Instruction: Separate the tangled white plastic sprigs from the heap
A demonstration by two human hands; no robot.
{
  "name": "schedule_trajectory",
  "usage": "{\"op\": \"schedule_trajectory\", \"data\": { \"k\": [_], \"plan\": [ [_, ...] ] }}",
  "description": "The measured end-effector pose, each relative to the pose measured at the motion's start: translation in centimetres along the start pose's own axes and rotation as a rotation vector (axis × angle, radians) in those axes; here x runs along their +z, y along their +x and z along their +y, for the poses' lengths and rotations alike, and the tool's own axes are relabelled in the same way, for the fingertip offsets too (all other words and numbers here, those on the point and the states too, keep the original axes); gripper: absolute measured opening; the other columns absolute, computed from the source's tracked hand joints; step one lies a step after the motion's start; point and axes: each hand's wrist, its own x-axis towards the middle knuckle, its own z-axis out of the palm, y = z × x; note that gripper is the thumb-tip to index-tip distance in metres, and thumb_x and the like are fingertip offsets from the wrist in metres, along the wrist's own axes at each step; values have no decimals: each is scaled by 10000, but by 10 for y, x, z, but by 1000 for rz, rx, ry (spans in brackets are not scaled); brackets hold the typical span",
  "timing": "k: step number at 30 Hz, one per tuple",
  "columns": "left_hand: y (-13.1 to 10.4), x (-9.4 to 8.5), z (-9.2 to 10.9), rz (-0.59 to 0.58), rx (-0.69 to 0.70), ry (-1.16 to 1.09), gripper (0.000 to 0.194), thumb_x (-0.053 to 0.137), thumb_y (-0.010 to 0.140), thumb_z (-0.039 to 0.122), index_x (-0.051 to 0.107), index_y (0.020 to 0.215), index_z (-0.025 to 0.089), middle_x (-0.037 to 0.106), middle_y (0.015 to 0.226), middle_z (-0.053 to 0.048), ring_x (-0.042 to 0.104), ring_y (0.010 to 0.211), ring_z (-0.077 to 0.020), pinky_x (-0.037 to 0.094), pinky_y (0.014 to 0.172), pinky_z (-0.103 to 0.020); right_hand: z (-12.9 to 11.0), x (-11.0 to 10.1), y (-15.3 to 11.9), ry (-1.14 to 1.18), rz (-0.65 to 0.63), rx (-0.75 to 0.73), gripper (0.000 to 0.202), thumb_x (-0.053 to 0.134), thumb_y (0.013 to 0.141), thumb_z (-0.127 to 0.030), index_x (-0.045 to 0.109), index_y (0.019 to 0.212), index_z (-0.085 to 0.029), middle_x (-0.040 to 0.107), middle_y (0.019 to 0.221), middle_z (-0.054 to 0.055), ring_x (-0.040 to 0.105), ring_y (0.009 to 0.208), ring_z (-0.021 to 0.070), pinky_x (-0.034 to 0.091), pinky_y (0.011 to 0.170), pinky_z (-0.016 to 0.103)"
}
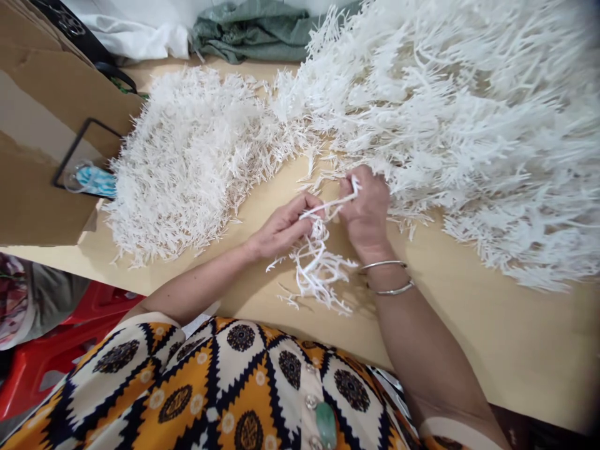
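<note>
Patterned shirt (225, 387) nearest; I am seeing left hand (281, 228) and right hand (365, 209) both pinching one white plastic sprig (328, 205) over the counter (469, 312), bundle (319, 269) dangling.

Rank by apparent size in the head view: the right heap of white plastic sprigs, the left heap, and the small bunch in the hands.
1. Right heap of white plastic sprigs
2. Left heap
3. Small bunch

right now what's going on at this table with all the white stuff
A person sits at a pale wooden table, both hands on a small bunch of white branched plastic sprigs. The left hand and right hand pinch one strand between them. Big heaps of the same white sprigs lie beyond.
</note>
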Motion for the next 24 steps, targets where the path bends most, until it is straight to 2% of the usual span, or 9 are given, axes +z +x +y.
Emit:
{"op": "schedule_trajectory", "data": {
  "k": [2, 5, 8, 11, 14, 16, 18, 21, 24],
  "plan": [
    [0, 2, -1, -19, 47, 54, 243, 596, 1045, 443, 559, 1083, 206, 559, 895, -1, 500, 699, -82, 441, 637, -235, 6, -5, 0, 31, -16, 2, 93, 533, 950, -211, 596, 897, -255, 657, 821, 59, 620, 799, 255, 513, 820, 437],
    [5, -1, -7, 117, 125, 97, 254, 602, 1045, 450, 541, 1115, 213, 543, 954, -11, 525, 775, -90, 484, 699, -236, 4, -10, -3, 174, -47, -78, 198, 503, 1005, -217, 688, 1063, -256, 751, 998, 73, 710, 946, 257, 552, 903, 442],
    [10, -6, -15, 233, 167, 122, 288, 620, 1034, 469, 523, 1160, 229, 547, 1006, -19, 545, 816, -96, 518, 735, -243, -9, -16, -6, 305, 22, -94, 232, 513, 1053, -284, 707, 1179, -258, 778, 1149, 85, 730, 1086, 260, 559, 993, 474],
    [11, -8, -19, 267, 179, 187, 281, 625, 1033, 468, 537, 1165, 236, 558, 993, -11, 528, 793, -90, 506, 720, -237, -23, -25, -7, 397, 79, -108, 206, 560, 1056, -369, 720, 1101, -248, 771, 1093, 87, 721, 1068, 252, 558, 985, 471],
    [11, -8, -22, 307, 207, 273, 258, 638, 1030, 455, 566, 1131, 229, 578, 979, -6, 532, 803, -86, 479, 709, -226, -34, -30, -9, 439, 13, -178, 185, 671, 992, -425, 702, 980, -243, 735, 983, 67, 694, 998, 245, 546, 963, 463],
    [11, -7, -25, 330, 224, 301, 254, 652, 1023, 448, 569, 1114, 225, 588, 986, -6, 544, 819, -85, 474, 711, -221, -39, -29, -11, 426, -48, -190, 160, 744, 938, -392, 682, 930, -245, 716, 931, 43, 678, 949, 236, 538, 944, 454],
    [11, -8, -26, 333, 233, 291, 260, 664, 1018, 437, 563, 1134, 227, 587, 991, -4, 543, 823, -85, 473, 715, -219, -40, -26, -13, 422, -82, -142, 108, 746, 928, -320, 669, 916, -244, 709, 904, 27, 676, 926, 227, 538, 919, 439],
    [10, -9, -25, 297, 233, 204, 311, 688, 1001, 442, 552, 1199, 245, 580, 1032, -10, 558, 873, -95, 497, 777, -235, -38, -22, -15, 466, -86, -54, 46, 709, 931, -246, 668, 951, -245, 720, 939, 25, 693, 932, 217, 555, 887, 411],
    [9, -9, -18, 300, 175, 111, 411, 714, 971, 508, 543, 1261, 272, 586, 1032, -13, 585, 910, -121, 508, 827, -274, -35, -22, -15, 463, -75, -66, 83, 728, 915, -234, 668, 968, -256, 734, 971, 20, 709, 943, 210, 573, 900, 400]
  ]
}}
